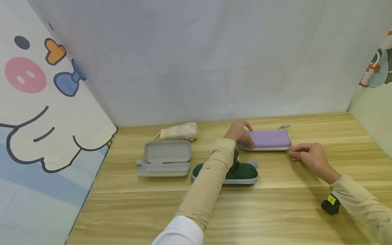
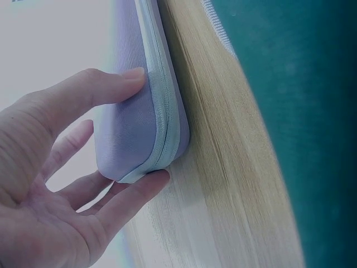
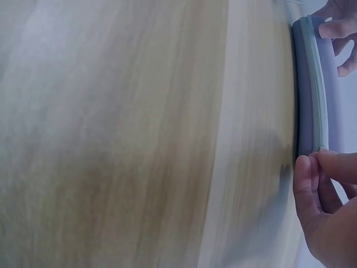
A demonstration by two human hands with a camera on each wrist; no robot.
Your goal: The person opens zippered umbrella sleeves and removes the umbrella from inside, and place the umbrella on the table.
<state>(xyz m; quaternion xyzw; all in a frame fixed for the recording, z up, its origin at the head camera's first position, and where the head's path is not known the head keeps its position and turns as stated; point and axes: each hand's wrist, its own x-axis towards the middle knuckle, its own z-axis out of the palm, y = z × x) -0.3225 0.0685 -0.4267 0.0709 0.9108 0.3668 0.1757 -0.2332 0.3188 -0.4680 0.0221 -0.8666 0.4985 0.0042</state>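
Observation:
A closed purple glasses case (image 1: pixel 267 139) with a pale zipper lies toward the back of the table. My left hand (image 1: pixel 240 132) holds its left end; in the left wrist view the thumb presses on the lid and the fingertips touch the rounded end by the zipper (image 2: pixel 159 100). At the front right corner, my right hand (image 1: pixel 312 159) pinches at the zipper with thumb and forefinger. Whatever small part sits between those fingertips is hidden. A closed dark green glasses case (image 1: pixel 245 172) lies under my left forearm, which covers part of it.
An open grey glasses case (image 1: pixel 166 168) stands left of the green one. Behind it lies a rolled beige cloth bundle (image 1: pixel 180 132). A grey strap (image 1: pixel 284 127) shows behind the purple case. A pale curtain wall (image 1: pixel 214 68) rises at the table's back edge.

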